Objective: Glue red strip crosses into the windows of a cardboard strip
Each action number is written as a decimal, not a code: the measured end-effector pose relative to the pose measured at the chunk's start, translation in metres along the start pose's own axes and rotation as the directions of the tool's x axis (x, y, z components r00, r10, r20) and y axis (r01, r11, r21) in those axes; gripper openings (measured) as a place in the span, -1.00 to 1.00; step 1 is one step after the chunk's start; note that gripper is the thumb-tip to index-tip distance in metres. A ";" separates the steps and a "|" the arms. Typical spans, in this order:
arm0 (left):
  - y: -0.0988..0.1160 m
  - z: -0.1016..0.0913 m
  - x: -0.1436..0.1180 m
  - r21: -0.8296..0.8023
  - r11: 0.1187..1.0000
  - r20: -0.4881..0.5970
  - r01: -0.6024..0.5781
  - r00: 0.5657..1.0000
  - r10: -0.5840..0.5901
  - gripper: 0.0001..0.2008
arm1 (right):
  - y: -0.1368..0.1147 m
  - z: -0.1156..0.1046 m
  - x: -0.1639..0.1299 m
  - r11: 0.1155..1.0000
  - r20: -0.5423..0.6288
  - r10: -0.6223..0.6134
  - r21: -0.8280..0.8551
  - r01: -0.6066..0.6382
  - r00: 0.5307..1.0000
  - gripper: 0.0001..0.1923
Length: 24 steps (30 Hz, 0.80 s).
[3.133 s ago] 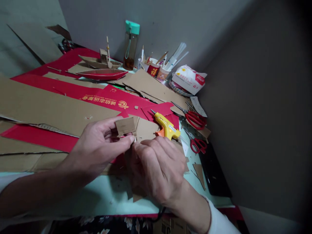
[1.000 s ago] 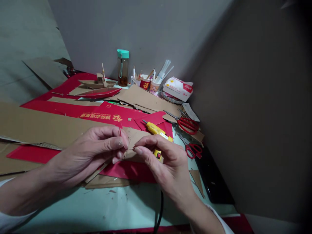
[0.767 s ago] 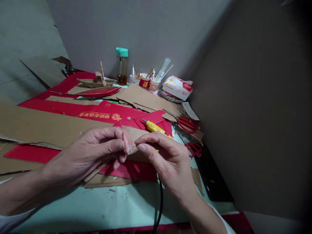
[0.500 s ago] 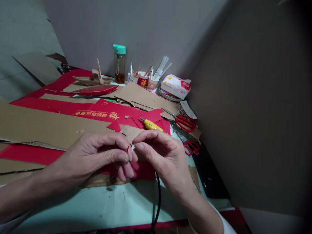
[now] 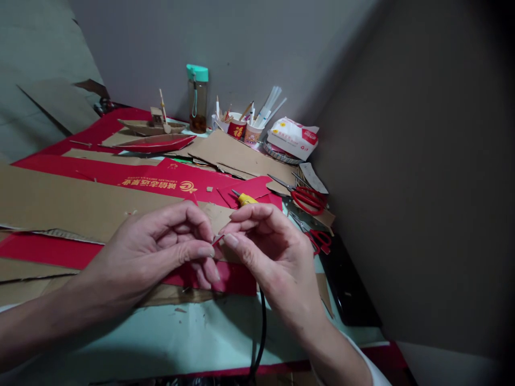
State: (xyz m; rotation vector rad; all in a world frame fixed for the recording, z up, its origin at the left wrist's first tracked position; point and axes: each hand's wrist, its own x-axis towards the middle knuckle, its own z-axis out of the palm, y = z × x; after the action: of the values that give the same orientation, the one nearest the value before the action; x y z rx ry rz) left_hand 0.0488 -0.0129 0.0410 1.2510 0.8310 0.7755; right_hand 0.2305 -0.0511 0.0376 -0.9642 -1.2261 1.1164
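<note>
Both hands meet above the near table edge: left hand (image 5: 161, 252) and right hand (image 5: 269, 252) each pinch the thin red-faced cardboard sliver (image 5: 218, 239). Squeezed unevenly, I'd say it buckles or drops among the scraps.

Yellow glue gun (image 5: 243, 199) mostly hidden behind right hand (image 5: 269, 253); tiny red scrap (image 5: 218, 239) btwn fingertips too small to tell.

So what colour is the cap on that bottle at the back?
Teal; the bottle cap shows clearly in the head view.
</note>
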 end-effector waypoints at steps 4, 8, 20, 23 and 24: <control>-0.001 0.000 0.002 0.020 1.000 -0.020 -0.008 1.000 0.009 -0.80 | -0.003 0.000 -0.002 0.997 -0.017 -0.040 -0.069 0.039 0.999 -0.89; -0.003 -0.001 -0.001 -0.005 0.999 -0.012 -0.037 0.999 0.037 -0.86 | -0.004 0.003 -0.003 0.997 0.004 -0.018 -0.074 0.018 1.000 -0.83; -0.002 0.000 0.000 0.031 0.999 -0.009 -0.042 0.999 0.042 -0.89 | 0.002 0.004 -0.004 0.991 -0.014 -0.063 -0.123 0.060 0.998 -0.80; -0.002 0.001 -0.001 0.028 0.998 0.000 -0.052 0.999 0.052 -0.89 | 0.003 0.004 -0.004 0.988 -0.010 -0.079 -0.135 0.077 0.997 -0.82; -0.002 0.002 -0.001 0.026 0.998 0.005 -0.058 0.998 0.058 -0.89 | 0.003 0.003 -0.004 0.986 -0.006 -0.079 -0.146 0.077 0.997 -0.82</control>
State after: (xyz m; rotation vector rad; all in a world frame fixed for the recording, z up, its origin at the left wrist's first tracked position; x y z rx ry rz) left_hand 0.0500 -0.0150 0.0393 1.3046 0.8070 0.8108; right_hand 0.2268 -0.0545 0.0346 -1.0222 -1.3388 0.9692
